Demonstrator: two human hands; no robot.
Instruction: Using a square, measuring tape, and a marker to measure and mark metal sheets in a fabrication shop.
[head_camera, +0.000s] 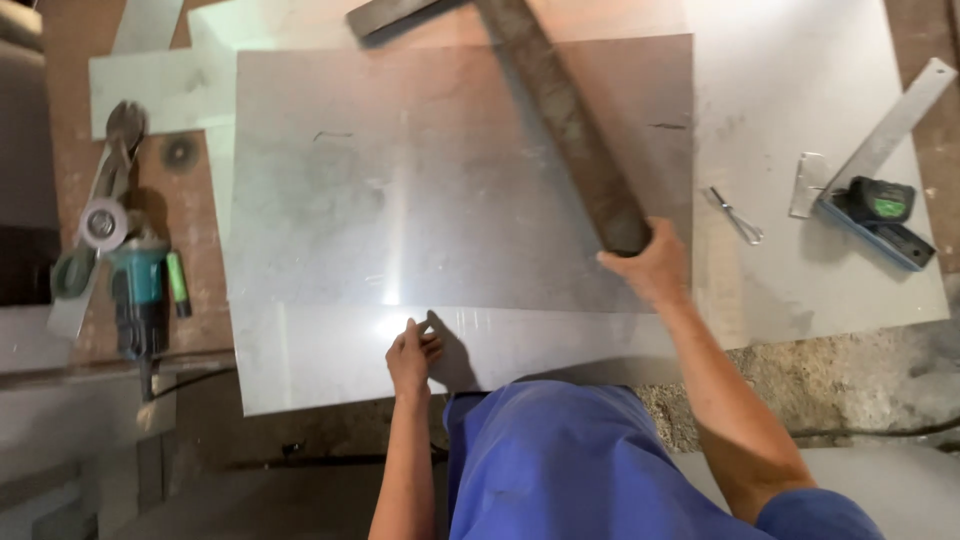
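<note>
A grey metal sheet (440, 200) lies flat on a worn workbench (800, 380). The right hand (650, 265) is clamped around the near end of a long rusty bar (565, 120) slanting across the sheet. The left hand (412, 355) rests, fingers loosely together, on the sheet's near edge. Left of the sheet lies a teal angle grinder (135, 285); right of it, a tape measure (880, 200) on a square (885, 140).
</note>
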